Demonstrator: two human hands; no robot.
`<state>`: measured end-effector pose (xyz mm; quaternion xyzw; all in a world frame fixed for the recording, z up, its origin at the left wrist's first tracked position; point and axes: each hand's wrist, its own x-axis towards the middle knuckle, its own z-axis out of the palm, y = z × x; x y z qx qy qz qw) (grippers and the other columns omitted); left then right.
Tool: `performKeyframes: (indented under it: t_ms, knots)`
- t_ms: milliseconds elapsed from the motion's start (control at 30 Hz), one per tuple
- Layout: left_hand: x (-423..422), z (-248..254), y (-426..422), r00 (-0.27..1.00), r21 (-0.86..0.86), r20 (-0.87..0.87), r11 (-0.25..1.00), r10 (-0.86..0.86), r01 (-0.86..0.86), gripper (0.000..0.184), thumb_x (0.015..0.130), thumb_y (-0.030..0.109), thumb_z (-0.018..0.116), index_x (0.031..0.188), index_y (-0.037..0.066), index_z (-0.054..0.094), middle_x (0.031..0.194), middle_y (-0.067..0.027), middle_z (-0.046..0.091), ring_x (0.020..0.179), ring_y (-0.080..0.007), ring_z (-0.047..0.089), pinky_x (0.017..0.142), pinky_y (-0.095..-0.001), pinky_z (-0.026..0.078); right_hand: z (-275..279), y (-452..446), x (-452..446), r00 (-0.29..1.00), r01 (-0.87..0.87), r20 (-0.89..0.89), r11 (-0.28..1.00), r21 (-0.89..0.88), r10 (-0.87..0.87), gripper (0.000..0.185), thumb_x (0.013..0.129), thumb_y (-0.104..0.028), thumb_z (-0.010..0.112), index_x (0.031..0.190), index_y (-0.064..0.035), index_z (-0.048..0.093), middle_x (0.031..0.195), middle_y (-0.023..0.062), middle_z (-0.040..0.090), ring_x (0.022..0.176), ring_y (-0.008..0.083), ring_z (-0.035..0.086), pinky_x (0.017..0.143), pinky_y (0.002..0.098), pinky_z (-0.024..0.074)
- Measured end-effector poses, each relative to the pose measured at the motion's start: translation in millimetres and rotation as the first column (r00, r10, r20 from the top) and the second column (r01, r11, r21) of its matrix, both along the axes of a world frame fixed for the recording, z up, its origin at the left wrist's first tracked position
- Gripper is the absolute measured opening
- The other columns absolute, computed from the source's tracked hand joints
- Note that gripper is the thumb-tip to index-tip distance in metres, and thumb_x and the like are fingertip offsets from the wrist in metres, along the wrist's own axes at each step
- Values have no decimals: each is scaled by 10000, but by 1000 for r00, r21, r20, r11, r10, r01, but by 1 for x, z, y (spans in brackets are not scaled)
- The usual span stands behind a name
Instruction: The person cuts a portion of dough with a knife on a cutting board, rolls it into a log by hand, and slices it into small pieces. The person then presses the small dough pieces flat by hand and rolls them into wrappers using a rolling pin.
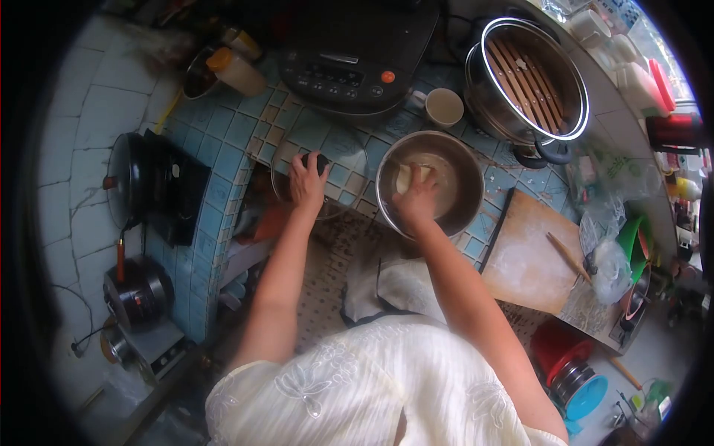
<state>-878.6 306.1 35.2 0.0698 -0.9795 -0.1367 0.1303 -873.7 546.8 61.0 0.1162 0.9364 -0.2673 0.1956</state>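
My left hand [306, 184] is closed around the black knob [321, 163] of a round glass lid [346, 141], which is over the blue-tiled counter by its front edge. To its right stands a round metal pot [478, 195]. My right hand [418, 201] reaches down into the pot, fingers curled on a pale yellowish piece [404, 178] that looks like dough or cloth; I cannot tell which. Cloudy, pale liquid or residue [444, 182] covers the pot's bottom.
Behind are a black cooker [349, 59], a cup [444, 108] and a steamer pot [547, 137] with a slatted wooden rack [513, 70]. A floury board [524, 256] with a rolling pin [569, 258] lies to the right. Jars [234, 70] stand back left; pans [130, 182] are at the far left.
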Motion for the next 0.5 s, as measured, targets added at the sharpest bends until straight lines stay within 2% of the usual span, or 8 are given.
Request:
performKeyframes:
  t_ms: [100, 167, 200, 300, 333, 400, 433, 500]
  knots:
    - [-6, -5, 10, 1000, 44, 3, 999, -15, 14, 468, 759, 214, 739, 1181, 156, 546, 1153, -166, 457, 1054, -362, 484, 882, -443, 443, -30, 24, 0, 984, -44, -171, 998, 34, 49, 816, 655, -163, 726, 1378, -190, 350, 1419, 253, 268, 1198, 450, 417, 960, 459, 432]
    - [-4, 9, 22, 1000, 38, -16, 999, -19, 19, 462, 784, 204, 718, 1201, 128, 534, 1179, -176, 451, 1084, -378, 469, 918, -449, 413, -46, 52, -6, 983, -59, -186, 938, -341, -6, 764, 645, -116, 707, 1341, -192, 401, 1375, 201, 340, 1218, 395, 404, 944, 437, 440]
    - [-3, 17, 31, 999, 30, -39, 999, -21, 22, 456, 810, 193, 698, 1220, 101, 523, 1204, -185, 446, 1113, -394, 453, 953, -455, 384, -43, 62, -8, 982, -61, -189, 939, -338, -5, 764, 645, -116, 707, 1341, -192, 401, 1375, 201, 340, 1218, 395, 404, 944, 437, 440]
    - [10, 26, 78, 986, 395, -136, 908, -95, 142, 416, 871, 146, 608, 1255, 40, 488, 1306, -198, 403, 1230, -379, 386, 1036, -434, 317, -18, 80, -12, 938, 334, 268, 368, -868, -220, 731, 663, -56, 657, 1348, -95, 404, 1248, 145, 507, 1141, 299, 516, 978, 407, 419]
    - [15, 27, 99, 986, 531, -115, 831, -124, 166, 411, 889, 126, 573, 1273, 23, 468, 1344, -204, 382, 1270, -374, 358, 1059, -429, 297, -12, 81, -11, 937, 335, 267, 367, -868, -225, 731, 663, -56, 657, 1348, -95, 404, 1248, 145, 507, 1141, 299, 516, 978, 407, 419]
    - [21, 22, 132, 981, 600, -141, 777, -133, 192, 448, 886, 103, 548, 1300, -4, 414, 1388, -228, 339, 1290, -395, 333, 1075, -454, 268, -3, 84, -10, 821, 515, 519, -84, -853, -236, 680, 726, -132, 637, 1360, -78, 400, 1265, 161, 515, 1142, 320, 526, 959, 436, 444]
    - [22, 18, 143, 987, 662, -114, 732, -114, 161, 458, 903, 91, 522, 1325, -13, 379, 1407, -226, 318, 1307, -396, 315, 1093, -450, 246, 2, 88, -5, 821, 512, 517, -87, -854, -243, 680, 726, -132, 637, 1360, -78, 400, 1265, 161, 515, 1142, 320, 526, 959, 436, 444]
    - [29, 25, 150, 981, 630, -166, 755, -98, 181, 445, 908, 84, 511, 1322, -16, 381, 1413, -227, 310, 1314, -395, 309, 1098, -444, 239, 14, 102, 11, 750, 612, 657, -455, -647, 75, 712, 770, -203, 614, 1412, -93, 328, 1346, 176, 456, 1207, 331, 482, 942, 446, 467]
